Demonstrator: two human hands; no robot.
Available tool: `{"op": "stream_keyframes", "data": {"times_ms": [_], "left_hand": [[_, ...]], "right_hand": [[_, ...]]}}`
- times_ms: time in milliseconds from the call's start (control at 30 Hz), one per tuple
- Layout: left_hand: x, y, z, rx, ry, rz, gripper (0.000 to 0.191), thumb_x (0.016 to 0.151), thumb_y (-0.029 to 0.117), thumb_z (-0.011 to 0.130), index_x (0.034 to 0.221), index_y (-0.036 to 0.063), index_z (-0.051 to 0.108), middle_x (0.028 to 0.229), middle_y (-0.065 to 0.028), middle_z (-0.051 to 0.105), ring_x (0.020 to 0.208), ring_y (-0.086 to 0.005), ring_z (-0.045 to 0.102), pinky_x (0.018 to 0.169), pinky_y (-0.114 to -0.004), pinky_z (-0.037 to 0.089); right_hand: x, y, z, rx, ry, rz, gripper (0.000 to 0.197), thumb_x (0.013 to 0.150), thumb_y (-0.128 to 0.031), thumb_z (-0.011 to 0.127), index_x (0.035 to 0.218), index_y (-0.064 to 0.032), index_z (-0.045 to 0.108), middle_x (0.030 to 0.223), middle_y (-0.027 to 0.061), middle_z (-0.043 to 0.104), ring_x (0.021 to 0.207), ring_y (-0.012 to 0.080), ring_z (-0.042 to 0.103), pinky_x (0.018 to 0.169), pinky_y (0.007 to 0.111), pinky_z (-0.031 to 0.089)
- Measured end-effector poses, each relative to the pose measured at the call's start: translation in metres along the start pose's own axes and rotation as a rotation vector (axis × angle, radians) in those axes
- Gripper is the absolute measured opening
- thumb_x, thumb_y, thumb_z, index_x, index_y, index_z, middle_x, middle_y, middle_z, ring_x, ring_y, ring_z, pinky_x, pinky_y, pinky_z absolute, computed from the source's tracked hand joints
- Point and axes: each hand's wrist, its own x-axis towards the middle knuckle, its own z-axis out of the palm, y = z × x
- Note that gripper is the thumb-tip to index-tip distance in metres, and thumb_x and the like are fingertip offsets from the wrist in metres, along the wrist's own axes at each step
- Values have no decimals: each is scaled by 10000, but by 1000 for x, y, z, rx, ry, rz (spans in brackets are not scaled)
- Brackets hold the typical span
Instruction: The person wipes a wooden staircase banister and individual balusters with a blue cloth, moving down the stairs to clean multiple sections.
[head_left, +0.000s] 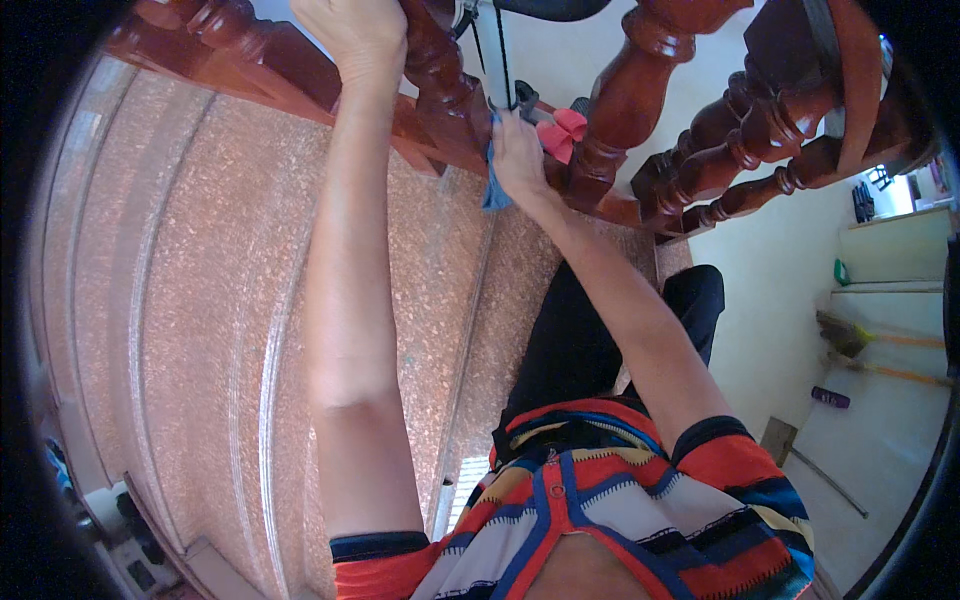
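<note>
A blue cloth (496, 186) hangs from my right hand (517, 154), which is at the lower part of a turned wooden baluster (450, 94) of a reddish-brown staircase railing. Its fingers are bent over the cloth. My left hand (360, 30) is at the top edge of the view, near the same baluster; its fingers are cut off by the frame, so its grip does not show. Just beyond my right hand are a pale tube with dark cables (491, 52) and a pink-red object (562, 135), seen between two balusters.
Curved speckled stair treads (247, 225) with metal-like edge strips run down the left. More turned balusters (742, 135) stand at upper right. On the floor at right lie brooms (844, 334), a purple cylinder (830, 397) and a long-handled tool (829, 481).
</note>
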Motion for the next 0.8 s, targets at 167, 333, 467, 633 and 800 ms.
{"op": "stream_keyframes", "data": {"times_ms": [167,333,467,633,800], "left_hand": [[0,-8,-11,134,13,14,483,1020,325,302,1105,-62,578,1025,-237,624,956,-293,571,870,-354,410],[0,-12,-4,-31,41,143,498,1012,342,324,791,-70,493,646,-205,485,625,-215,371,615,-387,391],[0,-9,-1,-21,62,142,481,1007,332,329,800,-67,498,669,-252,468,602,-288,415,597,-421,388],[-1,-9,-17,20,-7,82,460,1012,329,313,880,-62,514,706,-264,496,614,-325,408,626,-420,408],[-5,-3,0,-88,-34,10,423,999,313,370,991,-58,573,864,-241,618,817,-366,608,744,-406,453]], "right_hand": [[-50,-7,-26,-163,-33,-264,266,839,-30,556,1094,43,548,1062,209,540,1006,411,505,889,452,406],[-49,-9,-67,3,-326,-110,325,816,32,554,1141,18,554,1052,175,541,980,365,541,849,418,441],[23,-96,-120,254,-212,-259,252,836,11,575,1085,-13,604,998,164,555,888,336,578,768,382,471],[117,-230,-160,304,185,-766,264,816,-1,601,1079,-9,627,1016,141,567,935,281,583,828,337,469],[199,-283,-135,18,520,-898,443,746,-145,711,1154,-53,564,1225,215,459,1158,383,433,962,458,370]]}}
